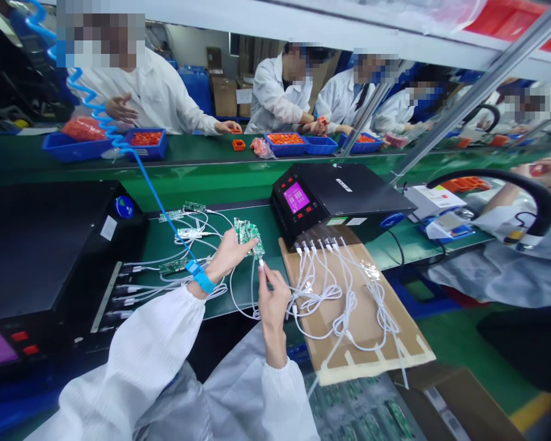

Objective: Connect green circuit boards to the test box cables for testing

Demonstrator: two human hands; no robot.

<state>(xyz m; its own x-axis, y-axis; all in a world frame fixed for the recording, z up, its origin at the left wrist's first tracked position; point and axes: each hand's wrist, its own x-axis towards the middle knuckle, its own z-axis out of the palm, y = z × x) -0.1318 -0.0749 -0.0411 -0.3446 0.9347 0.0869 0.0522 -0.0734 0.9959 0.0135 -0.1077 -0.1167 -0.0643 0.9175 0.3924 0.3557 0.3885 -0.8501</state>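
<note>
In my left hand (229, 252) are several green circuit boards (248, 236), held fanned together between thumb and fingers. A blue wrist strap (201, 277) with a coiled cord circles that wrist. My right hand (273, 291) pinches a white cable plug (261, 262) at the lower edge of the boards; whether it is fully seated I cannot tell. Left of my hands, more circuit boards (173, 267) lie on the green bench among white cables (165, 285) that run to a black box (50, 245).
A black tester with a pink screen (296, 197) stands at right, its white cables (342, 306) looped over a cardboard sheet (408, 334). Boards in a tray (362, 404) lie below. Across the bench, people in white coats work beside blue bins (284, 149) of orange parts.
</note>
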